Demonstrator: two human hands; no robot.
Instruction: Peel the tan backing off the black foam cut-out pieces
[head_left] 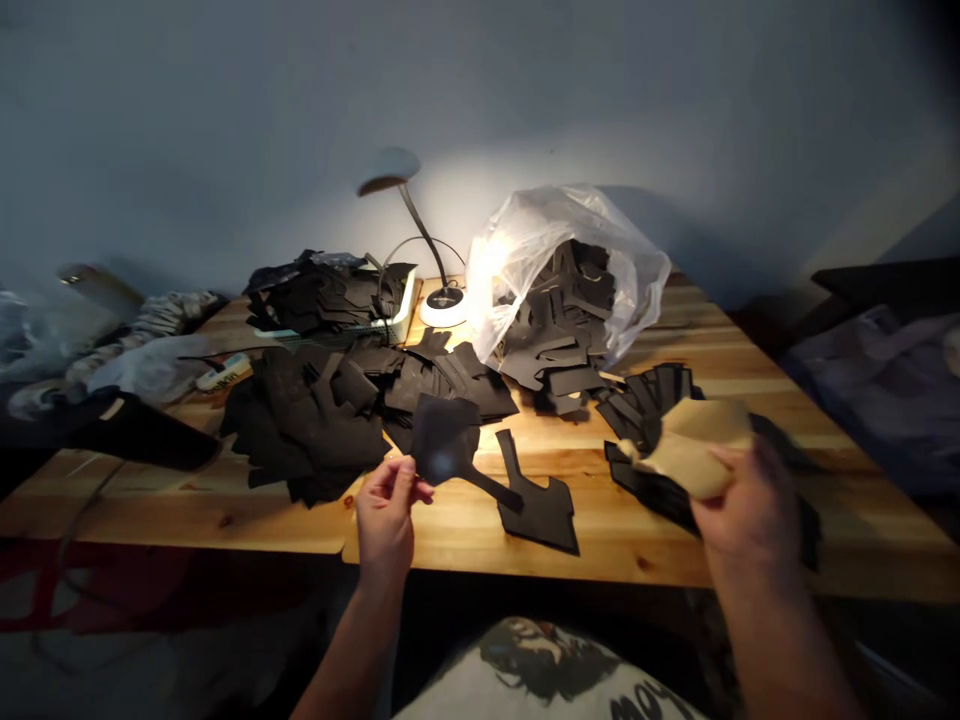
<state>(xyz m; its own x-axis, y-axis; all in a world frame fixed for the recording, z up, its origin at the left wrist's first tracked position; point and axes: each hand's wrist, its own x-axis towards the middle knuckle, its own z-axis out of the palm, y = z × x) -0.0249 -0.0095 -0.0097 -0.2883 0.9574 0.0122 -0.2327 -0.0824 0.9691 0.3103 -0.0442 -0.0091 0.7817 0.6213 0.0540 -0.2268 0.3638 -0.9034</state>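
Between thumb and fingers, my left hand pinches the edge of a flat black cut-out piece with a wide body and a narrow strip. The strip's end overlaps another black cut-out of similar shape lying on the table. At the right, my right hand is closed on a crumpled tan paper sheet, slightly blurred. That hand is over a row of black pieces, which it partly hides. Left of my left hand lies a large heap of black pieces.
A clear plastic bag spills black pieces at the back. Beside it stands a lit desk lamp. A pale basket holds more pieces. A power strip and a dark cylinder are at the left of the wooden table.
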